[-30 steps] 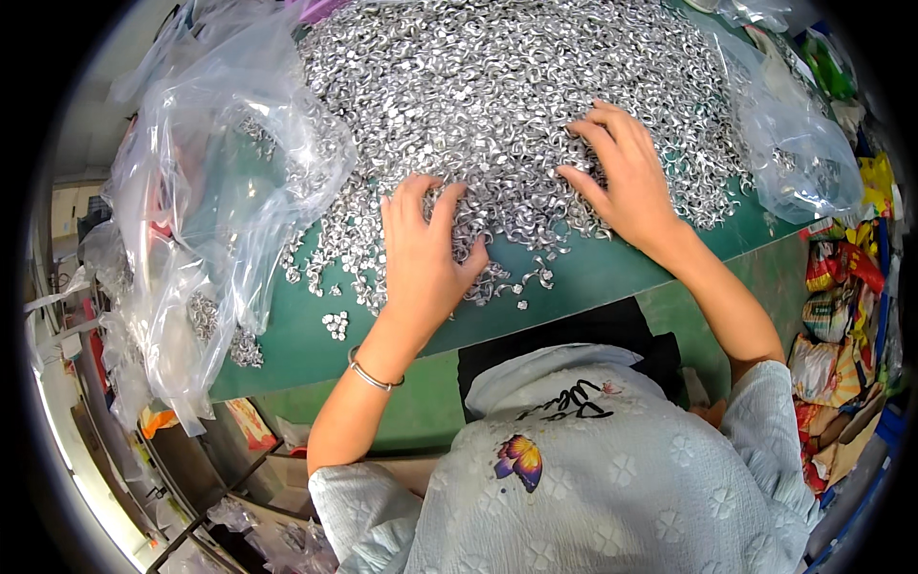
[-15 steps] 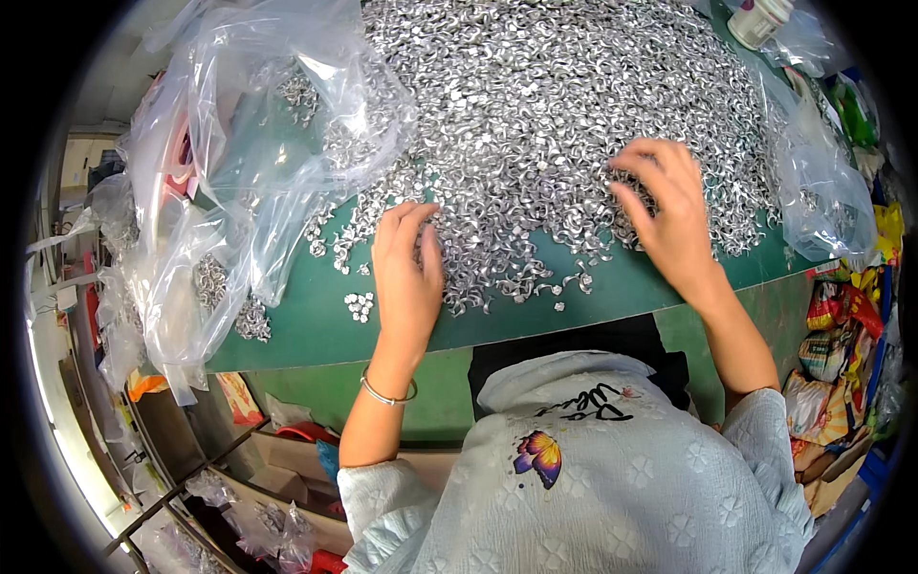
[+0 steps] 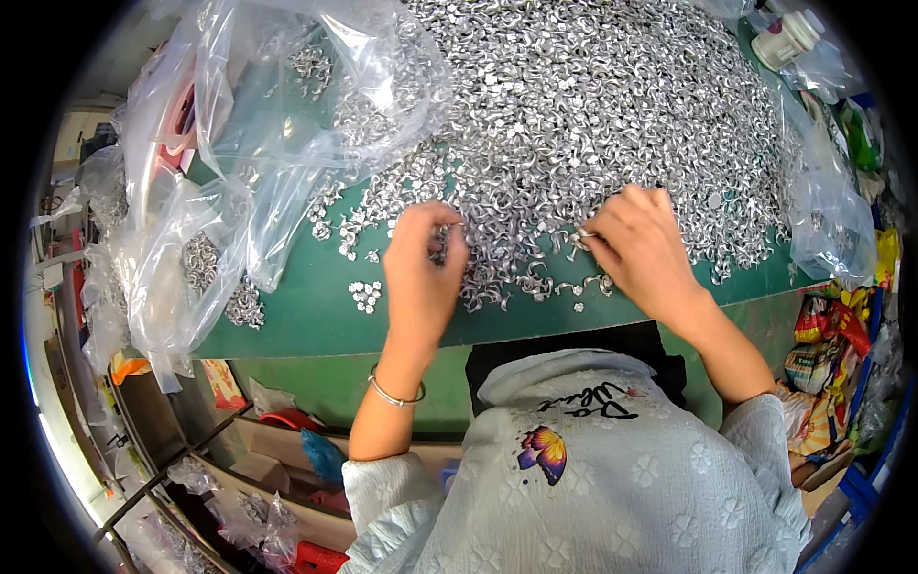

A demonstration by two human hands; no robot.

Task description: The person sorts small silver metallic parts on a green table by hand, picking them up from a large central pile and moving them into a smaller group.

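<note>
A big heap of small silver metal pieces (image 3: 583,115) covers the green table (image 3: 306,316). My left hand (image 3: 421,268) rests at the heap's near edge with its fingers curled over a few pieces. My right hand (image 3: 641,249) is at the heap's front right and pinches one small metal piece between thumb and fingertips. A thin bangle (image 3: 395,392) circles my left wrist.
Clear plastic bags (image 3: 249,163) holding more metal pieces lie at the left of the table, and another clear bag (image 3: 827,210) at the right. A white bottle (image 3: 789,36) stands at the far right corner. Coloured packets (image 3: 822,383) pile up at the right; shelves (image 3: 191,459) lie below.
Both hands have pulled back from flat on the heap toward its near edge. The fingers have curled, and the right hand now pinches a piece.
</note>
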